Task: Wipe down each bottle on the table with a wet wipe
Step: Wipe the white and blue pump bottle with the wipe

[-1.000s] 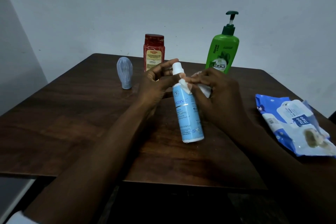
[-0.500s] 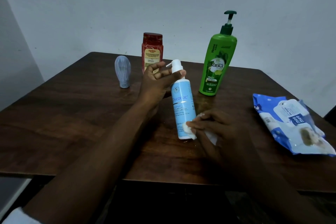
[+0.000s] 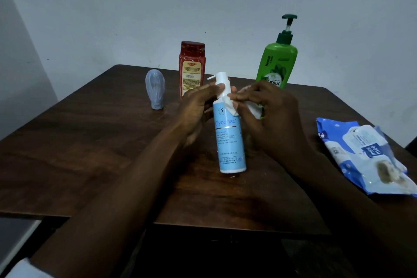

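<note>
Wet wipe (image 3: 231, 104) against blue bottle (image 3: 229, 133)

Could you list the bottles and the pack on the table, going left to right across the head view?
Grey-blue tube → red bottle → light blue pump bottle, held in both hands → green pump bottle → wet wipe pack.

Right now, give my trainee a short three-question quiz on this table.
1. True or false: the right hand presses a wet wipe against the neck of the light blue bottle.
2. Which bottle has a dark green pump? A red bottle B green bottle C grey bottle
3. What does the left hand steady?

Key: 1 true; 2 B; 3 the light blue bottle.
</note>
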A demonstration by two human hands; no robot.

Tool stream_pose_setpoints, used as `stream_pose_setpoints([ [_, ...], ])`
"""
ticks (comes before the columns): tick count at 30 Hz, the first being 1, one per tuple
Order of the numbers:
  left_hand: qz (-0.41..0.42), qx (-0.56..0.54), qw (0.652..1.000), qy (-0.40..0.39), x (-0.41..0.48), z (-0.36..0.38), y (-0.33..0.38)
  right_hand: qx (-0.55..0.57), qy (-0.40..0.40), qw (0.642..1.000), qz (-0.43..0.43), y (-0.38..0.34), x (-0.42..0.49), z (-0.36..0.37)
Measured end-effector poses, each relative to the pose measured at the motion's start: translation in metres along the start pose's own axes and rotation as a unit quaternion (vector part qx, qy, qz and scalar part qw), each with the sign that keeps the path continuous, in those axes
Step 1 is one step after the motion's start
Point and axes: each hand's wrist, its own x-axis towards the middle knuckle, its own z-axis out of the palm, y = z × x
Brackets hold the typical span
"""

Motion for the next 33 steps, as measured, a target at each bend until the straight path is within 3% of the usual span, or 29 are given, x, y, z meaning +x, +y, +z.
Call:
stream_pose_setpoints([
  [6, 0.011, 0.039, 0.999, 0.028, 0.003, -0.002, -0.001, 0.022, -0.058, 0.998, -0.007, -0.005, -0.049, -0.006],
  [12, 0.023, 0.044, 0.998, 0.035, 0.004, -0.002, -0.002, 0.005, -0.060, 0.998, -0.036, -0.010, -0.099, -0.015],
  [19, 0.021, 0.040, 0.998, 0.044, 0.006, -0.003, -0.005, 0.018, -0.056, 0.998, -0.004, -0.007, -0.050, -0.008],
  [25, 0.021, 0.037, 0.999, 0.028, 0.004, -0.005, -0.002, 0.011, 0.006, 1.000, -0.020, -0.005, 0.002, 0.002],
  [33, 0.010, 0.034, 0.997, 0.062, 0.005, -0.005, -0.002, -0.011, -0.034, 0.999, -0.037, -0.010, -0.043, 0.001],
])
